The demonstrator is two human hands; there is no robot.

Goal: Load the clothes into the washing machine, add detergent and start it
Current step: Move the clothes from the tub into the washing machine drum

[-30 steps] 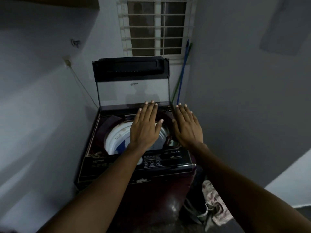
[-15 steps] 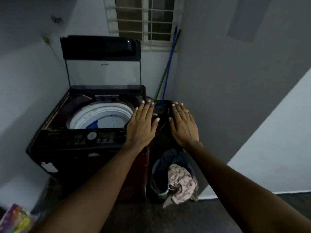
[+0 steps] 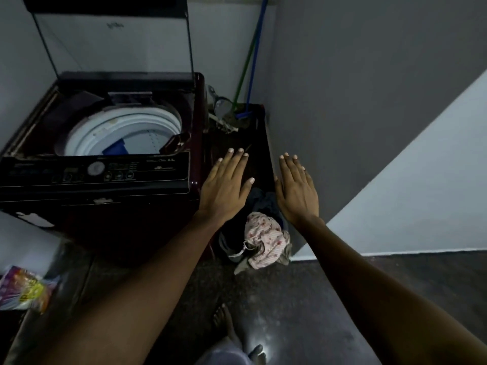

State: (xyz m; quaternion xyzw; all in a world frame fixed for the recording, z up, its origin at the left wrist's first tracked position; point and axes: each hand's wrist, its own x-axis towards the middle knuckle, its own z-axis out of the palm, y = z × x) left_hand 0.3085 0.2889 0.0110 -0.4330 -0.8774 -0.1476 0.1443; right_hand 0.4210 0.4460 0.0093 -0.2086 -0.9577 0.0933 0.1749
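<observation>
A dark maroon top-load washing machine [image 3: 100, 177] stands at the left with its lid [image 3: 110, 38] raised. Its white drum [image 3: 123, 133] holds a blue item [image 3: 116, 148]. On the floor to the machine's right lies a pile of clothes [image 3: 263, 239], a pink floral garment on top of dark ones. My left hand [image 3: 226, 187] and my right hand [image 3: 296, 191] hover flat, palms down, fingers straight, just above the pile and holding nothing. A colourful detergent packet [image 3: 23, 291] lies on the floor at the lower left.
A blue and a green broom handle [image 3: 254, 54] lean in the corner behind a dark bin [image 3: 259, 143] beside the machine. The grey wall closes in at the right. My bare feet [image 3: 226, 325] stand on the dark floor below.
The view has swung right and downward, from the machine's drum toward the clothes pile. Both flat hands now hover over the pile instead of over the machine.
</observation>
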